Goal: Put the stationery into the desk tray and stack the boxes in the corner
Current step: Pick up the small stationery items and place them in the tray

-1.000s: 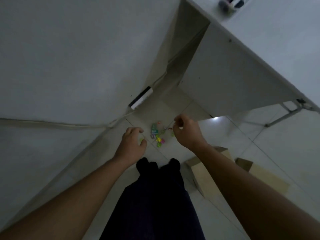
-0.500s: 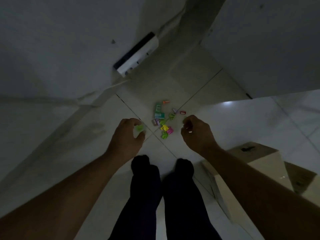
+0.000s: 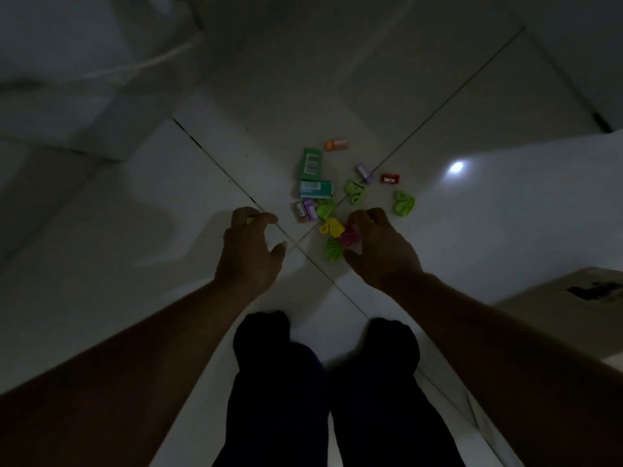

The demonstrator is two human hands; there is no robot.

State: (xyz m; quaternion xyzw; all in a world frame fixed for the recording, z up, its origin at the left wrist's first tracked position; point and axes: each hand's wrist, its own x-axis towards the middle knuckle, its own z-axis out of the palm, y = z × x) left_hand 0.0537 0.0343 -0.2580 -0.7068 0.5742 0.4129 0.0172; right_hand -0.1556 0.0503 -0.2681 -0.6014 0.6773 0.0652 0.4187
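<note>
Dark-trousered legs (image 3: pixel 279 382) lowest in view; brown cardboard box (image 3: pixel 573 308) on the white tiled floor (image 3: pixel 135 247) to their right.
Left hand (image 3: pixel 249 247): fingers curled round a small lime-green piece (image 3: pixel 249 220).
Right hand (image 3: pixel 381 247): fingers curled over a pink clip (image 3: pixel 349 238); grip not resolvable, light dim.
Beyond: scattered lime-green clips (image 3: pixel 404 203), teal cartons (image 3: pixel 312 163), orange eraser (image 3: pixel 337 144). Desk tray not in view.
Judgement: gather several clips per palm, then close firmly before lifting.

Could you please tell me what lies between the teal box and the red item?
Head view: a lime-green clip and a small purple block.
</note>
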